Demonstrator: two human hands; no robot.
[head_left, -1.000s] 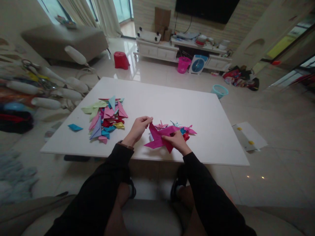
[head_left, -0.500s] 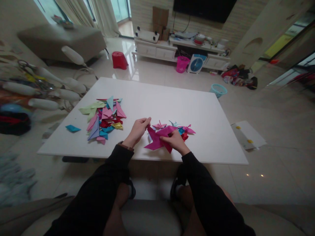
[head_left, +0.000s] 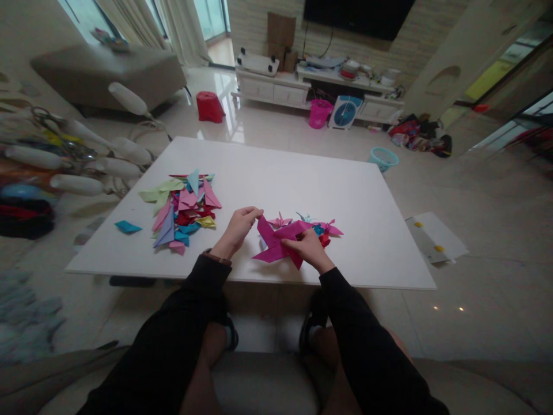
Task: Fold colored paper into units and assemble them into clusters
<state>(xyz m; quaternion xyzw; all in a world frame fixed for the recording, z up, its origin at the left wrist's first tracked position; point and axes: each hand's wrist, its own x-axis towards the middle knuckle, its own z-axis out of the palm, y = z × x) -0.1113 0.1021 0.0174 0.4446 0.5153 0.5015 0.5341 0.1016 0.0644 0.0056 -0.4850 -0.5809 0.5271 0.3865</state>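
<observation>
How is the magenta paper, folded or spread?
Folded: the magenta paper shows pointed flaps sticking out between the left hand and right hand.

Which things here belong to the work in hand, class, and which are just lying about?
Likely belonging:
magenta folded paper, pinched by left hand and right hand
heap of folded paper
small paper figures
white table

Likely just about:
red stool
pink bin
turquoise basket
television

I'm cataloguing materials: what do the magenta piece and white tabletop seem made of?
Magenta piece: probably matte paper, from its crisp folds and thin pointed flaps. White tabletop: perhaps laminate or painted board, satin-looking, from its smooth, uniform surface.
</observation>
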